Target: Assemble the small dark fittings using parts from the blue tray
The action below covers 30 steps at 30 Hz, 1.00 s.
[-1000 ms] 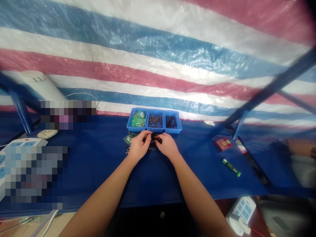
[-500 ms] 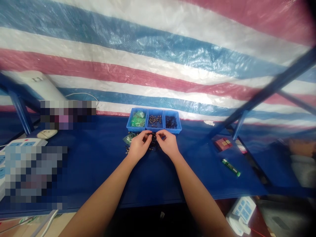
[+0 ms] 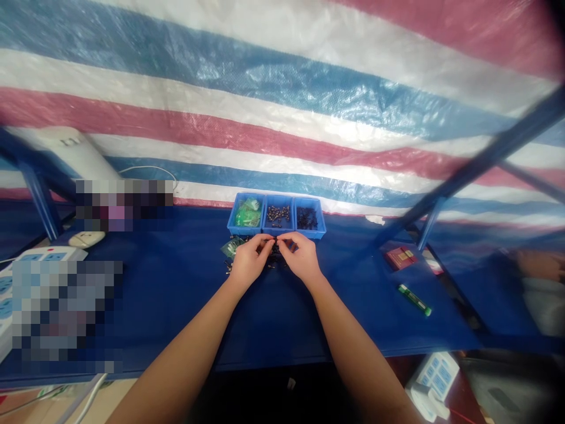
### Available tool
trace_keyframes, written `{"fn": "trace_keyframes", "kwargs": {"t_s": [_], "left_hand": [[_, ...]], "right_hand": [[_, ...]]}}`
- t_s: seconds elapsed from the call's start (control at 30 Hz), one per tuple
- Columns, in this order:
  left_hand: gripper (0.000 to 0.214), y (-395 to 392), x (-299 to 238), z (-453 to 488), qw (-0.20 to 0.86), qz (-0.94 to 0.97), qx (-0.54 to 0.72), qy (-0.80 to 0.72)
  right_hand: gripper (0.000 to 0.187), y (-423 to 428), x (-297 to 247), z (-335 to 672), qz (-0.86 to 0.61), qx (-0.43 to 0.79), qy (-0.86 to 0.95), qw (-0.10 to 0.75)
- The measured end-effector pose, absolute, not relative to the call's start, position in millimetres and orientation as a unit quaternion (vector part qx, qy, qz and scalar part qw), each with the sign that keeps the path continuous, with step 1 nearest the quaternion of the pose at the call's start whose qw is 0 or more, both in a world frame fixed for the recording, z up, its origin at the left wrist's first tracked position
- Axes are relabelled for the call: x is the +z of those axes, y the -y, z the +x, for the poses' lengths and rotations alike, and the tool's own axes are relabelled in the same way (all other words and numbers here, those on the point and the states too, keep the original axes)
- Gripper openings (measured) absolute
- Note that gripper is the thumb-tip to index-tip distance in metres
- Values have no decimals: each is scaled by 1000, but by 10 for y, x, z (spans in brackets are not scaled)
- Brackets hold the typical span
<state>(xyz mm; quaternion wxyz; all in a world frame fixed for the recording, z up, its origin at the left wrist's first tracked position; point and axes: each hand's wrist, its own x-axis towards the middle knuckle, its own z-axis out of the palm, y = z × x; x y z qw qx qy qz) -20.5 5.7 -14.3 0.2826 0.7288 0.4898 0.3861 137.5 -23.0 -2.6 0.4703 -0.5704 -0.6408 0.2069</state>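
Observation:
My left hand (image 3: 251, 258) and my right hand (image 3: 299, 254) meet at the fingertips over a pile of small dark parts (image 3: 274, 259) on the blue table. Both are closed in a pinch; whatever lies between the fingertips is too small to make out. Just behind them stands a blue three-part bin (image 3: 276, 231). Its left section holds a clear bag of green pieces (image 3: 248, 213), the middle one small brassy metal parts (image 3: 279, 213), the right one small black parts (image 3: 306, 218). A small green packet (image 3: 231, 247) lies beside my left hand.
To the right lie a red box (image 3: 401, 257) and a green tube-like pack (image 3: 415, 300). A white power strip (image 3: 39, 265) sits at the left, another (image 3: 436, 377) below the table's right edge. Blue frame bars (image 3: 477, 165) and a striped tarp (image 3: 282, 118) stand behind.
My right fingertips have come slightly left, so the two hands now touch or nearly touch. The rest of the scene looks the same apart from a tiny camera shift.

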Motion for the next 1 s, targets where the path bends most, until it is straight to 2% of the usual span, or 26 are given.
{"fn": "trace_keyframes", "kwargs": {"t_s": [0.37, 0.67, 1.0], "left_hand": [[31, -46, -123, -208, 259, 739, 371, -499], [30, -12, -89, -202, 307, 723, 390, -480], [31, -18, -99, -215, 302, 726, 385, -483]], "right_hand": [[28, 232, -39, 1357, -566, 205, 652, 461], [20, 215, -70, 1389, -547, 188, 640, 506], [19, 218, -64, 1364, -530, 200, 651, 506]]}}
